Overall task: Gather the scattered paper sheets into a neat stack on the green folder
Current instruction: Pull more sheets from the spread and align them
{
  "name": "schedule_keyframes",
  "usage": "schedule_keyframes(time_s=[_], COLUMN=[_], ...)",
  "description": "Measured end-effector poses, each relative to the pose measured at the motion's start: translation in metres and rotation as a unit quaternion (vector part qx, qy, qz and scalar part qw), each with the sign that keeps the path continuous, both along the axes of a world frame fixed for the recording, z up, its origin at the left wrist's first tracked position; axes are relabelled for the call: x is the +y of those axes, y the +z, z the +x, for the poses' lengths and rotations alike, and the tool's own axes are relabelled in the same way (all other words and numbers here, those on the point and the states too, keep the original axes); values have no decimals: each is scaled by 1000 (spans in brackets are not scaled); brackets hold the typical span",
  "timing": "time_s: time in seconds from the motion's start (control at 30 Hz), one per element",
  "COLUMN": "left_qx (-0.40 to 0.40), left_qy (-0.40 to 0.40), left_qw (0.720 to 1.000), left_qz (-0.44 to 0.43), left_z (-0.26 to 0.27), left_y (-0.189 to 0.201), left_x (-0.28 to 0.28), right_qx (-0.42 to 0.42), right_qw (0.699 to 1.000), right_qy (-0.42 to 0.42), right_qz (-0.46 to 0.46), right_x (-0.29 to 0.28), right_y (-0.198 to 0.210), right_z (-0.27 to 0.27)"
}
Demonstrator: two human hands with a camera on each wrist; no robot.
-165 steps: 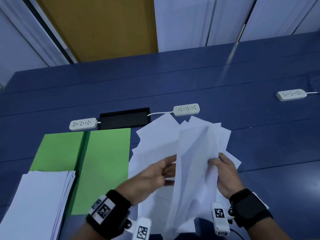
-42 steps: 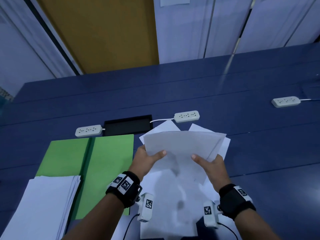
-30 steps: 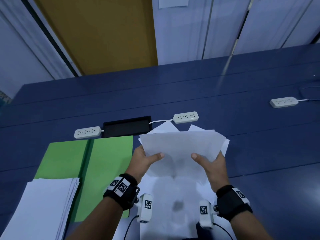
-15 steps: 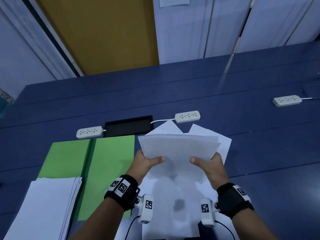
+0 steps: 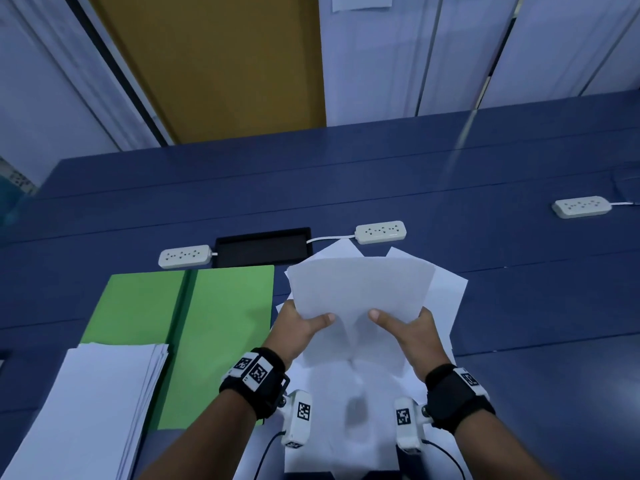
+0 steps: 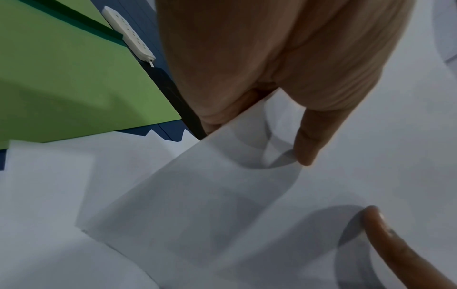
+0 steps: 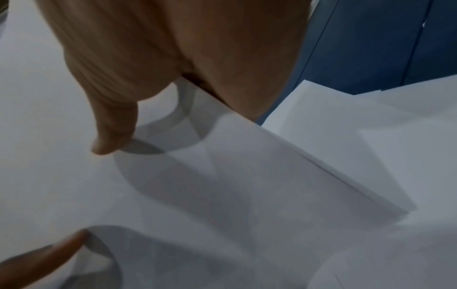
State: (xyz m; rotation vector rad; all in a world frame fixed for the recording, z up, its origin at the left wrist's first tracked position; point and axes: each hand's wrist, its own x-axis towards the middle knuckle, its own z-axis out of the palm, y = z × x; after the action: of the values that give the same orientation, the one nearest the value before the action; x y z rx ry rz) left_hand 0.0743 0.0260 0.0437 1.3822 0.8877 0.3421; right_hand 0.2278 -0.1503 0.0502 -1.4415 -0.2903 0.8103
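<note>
Both hands hold a bundle of white paper sheets [image 5: 358, 292] upright above the table, right of the open green folder [image 5: 221, 313]. My left hand [image 5: 301, 323] grips the bundle's left edge, thumb on the near face. My right hand [image 5: 401, 323] grips the right edge the same way. In the left wrist view the bundle [image 6: 197, 195] runs under the thumb; the green folder [image 6: 61, 78] lies to the left. The right wrist view shows the bundle [image 7: 222, 176] pinched at its edge. More loose sheets [image 5: 446, 296] lie scattered beneath. A neat paper stack [image 5: 86, 403] covers the folder's near-left part.
Three white power strips lie on the blue table: one [image 5: 185, 256] behind the folder, one [image 5: 381, 232] behind the loose sheets, one [image 5: 581, 206] far right. A black recessed cable tray [image 5: 263, 245] sits between the first two. Walls and an ochre door stand beyond.
Over the last seconds the loose, fanned sheets in my hands have been squared into a tighter bundle. Both hands keep their grip on its side edges; the bundle has barely shifted.
</note>
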Motion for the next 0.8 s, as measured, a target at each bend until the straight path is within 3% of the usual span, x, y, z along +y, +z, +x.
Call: schedule_keyframes(time_s=[0.27,0.53,0.7,0.8], left_qx=[14,30,95,146], left_qy=[-1,39,77,100], left_qw=[999,997,988,977], left_qz=[42,60,98,116], left_z=[-34,-125,-200,-249], left_y=[6,6,-2,-7], left_x=[7,38,73,98], right_qx=[-8,26,-96,-126], right_qw=[999,997,980,972], right_qy=[-4,59,118,138], right_qz=[-33,-43,-126,-142], right_x=[17,64,98,119], right_y=[3,1,-20,-26], right_z=[-25,-95,-161,-200])
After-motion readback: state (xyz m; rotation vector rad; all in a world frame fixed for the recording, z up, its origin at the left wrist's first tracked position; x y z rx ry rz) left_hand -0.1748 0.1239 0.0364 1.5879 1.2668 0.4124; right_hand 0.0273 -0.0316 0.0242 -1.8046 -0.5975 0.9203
